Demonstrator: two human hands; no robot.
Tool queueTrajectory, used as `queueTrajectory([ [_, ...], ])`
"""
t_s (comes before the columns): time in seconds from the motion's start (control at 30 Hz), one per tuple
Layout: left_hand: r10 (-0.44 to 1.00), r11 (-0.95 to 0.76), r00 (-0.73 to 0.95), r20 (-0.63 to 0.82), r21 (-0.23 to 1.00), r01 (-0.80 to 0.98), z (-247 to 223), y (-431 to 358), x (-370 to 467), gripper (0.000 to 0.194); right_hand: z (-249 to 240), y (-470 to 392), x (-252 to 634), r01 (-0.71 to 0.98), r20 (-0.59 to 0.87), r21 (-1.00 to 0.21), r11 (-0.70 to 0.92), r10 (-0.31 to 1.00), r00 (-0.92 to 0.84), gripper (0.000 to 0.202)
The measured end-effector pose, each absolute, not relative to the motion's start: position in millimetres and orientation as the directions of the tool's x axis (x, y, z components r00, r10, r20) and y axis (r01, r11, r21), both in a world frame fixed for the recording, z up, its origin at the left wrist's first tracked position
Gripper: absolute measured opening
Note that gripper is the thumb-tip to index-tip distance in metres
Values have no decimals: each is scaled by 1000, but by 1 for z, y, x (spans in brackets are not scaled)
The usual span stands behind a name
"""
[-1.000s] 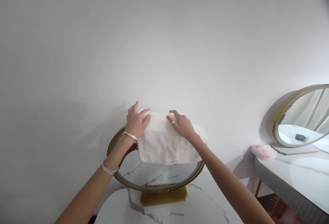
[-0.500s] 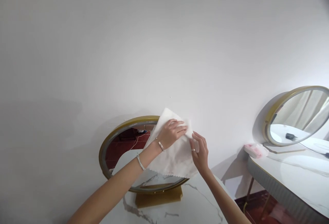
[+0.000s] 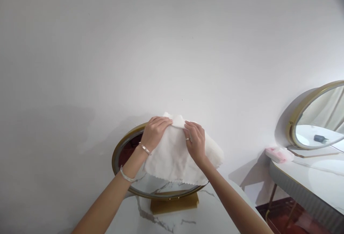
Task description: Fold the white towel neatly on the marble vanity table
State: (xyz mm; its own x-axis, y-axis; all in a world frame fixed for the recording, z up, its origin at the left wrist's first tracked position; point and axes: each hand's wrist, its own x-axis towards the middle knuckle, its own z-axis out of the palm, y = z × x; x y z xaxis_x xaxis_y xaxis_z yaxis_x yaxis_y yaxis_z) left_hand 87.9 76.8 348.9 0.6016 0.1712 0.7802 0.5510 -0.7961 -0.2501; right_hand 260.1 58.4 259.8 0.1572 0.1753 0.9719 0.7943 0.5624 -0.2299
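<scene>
A white cloth (image 3: 172,155) with a zigzag lower edge hangs over the front of an oval mirror (image 3: 145,187) with a gold frame. My left hand (image 3: 156,130) grips the cloth's upper edge on the left, its fingers curled over it. On the right, my right hand (image 3: 195,141) pinches the same folded top edge, thumb and fingers closed. Between the hands the cloth is doubled over near the mirror's top rim. Much of the mirror glass is hidden behind the cloth.
The mirror stands on a gold base (image 3: 174,204) on a white marble-patterned table (image 3: 129,216) against a plain wall (image 3: 172,47). To the right, a second table (image 3: 317,176) carries another gold-framed mirror (image 3: 292,130) and a pink-and-white tissue pack (image 3: 279,154).
My left hand has moved left across the cloth to its upper edge, and my right hand has shifted up and left. The cloth now lies spread wider, with its top folded over.
</scene>
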Motion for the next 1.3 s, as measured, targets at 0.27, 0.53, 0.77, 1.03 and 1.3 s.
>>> queueTrajectory([
  [0.27,647,-596,234,726,290,749,353,69,-25,34,307,61,207,820,930,101,564,239,-278,32],
  [0.53,392,-573,549,739,-271,774,340,68,61,45,275,69,243,920,975,-94,381,220,9,35],
  [0.77,57,-639,794,605,-589,494,317,90,177,27,193,51,302,766,788,-587,263,406,464,39],
  [1.03,17,-673,647,762,-470,571,320,86,153,23,214,46,298,835,859,-468,290,371,353,36],
  [1.3,336,-622,238,911,25,783,311,88,10,39,293,86,215,862,935,221,456,153,-321,36],
])
